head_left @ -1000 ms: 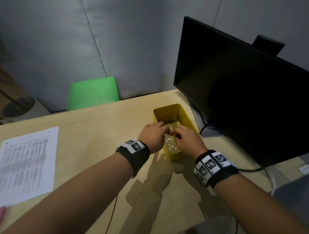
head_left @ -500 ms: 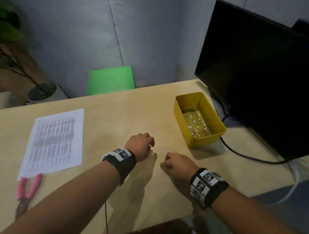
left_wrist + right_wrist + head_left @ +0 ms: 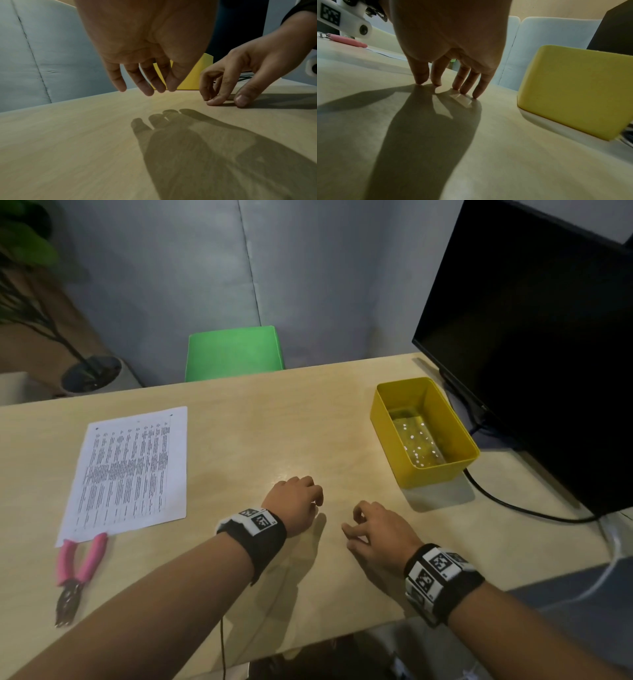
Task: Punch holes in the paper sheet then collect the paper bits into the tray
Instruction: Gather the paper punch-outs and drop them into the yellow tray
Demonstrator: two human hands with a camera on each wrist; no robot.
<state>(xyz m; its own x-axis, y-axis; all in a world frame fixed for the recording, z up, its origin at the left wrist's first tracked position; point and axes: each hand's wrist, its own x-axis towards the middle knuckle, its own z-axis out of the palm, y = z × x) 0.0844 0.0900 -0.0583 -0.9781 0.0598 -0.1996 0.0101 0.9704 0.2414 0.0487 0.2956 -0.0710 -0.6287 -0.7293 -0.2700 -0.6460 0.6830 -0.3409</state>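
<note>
Both hands are near the table's [image 3: 239,446] front edge, about midway along it, and hold nothing. The left hand [image 3: 294,505] hovers just above the wood with fingers hanging loose; the right hand [image 3: 375,530] rests its relaxed fingertips [image 3: 436,83] on the surface. The yellow tray [image 3: 387,436] stands toward the right edge, beside the monitor [image 3: 534,354], with white paper bits [image 3: 416,445] scattered inside. The paper sheet [image 3: 130,470] lies flat toward the left edge, the pink-handled punch pliers [image 3: 80,563] touching its near corner.

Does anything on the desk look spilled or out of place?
Nothing stands out. The bits lie inside the tray, none visible on the desk; the sheet lies flat, with the punch at its near corner.
</note>
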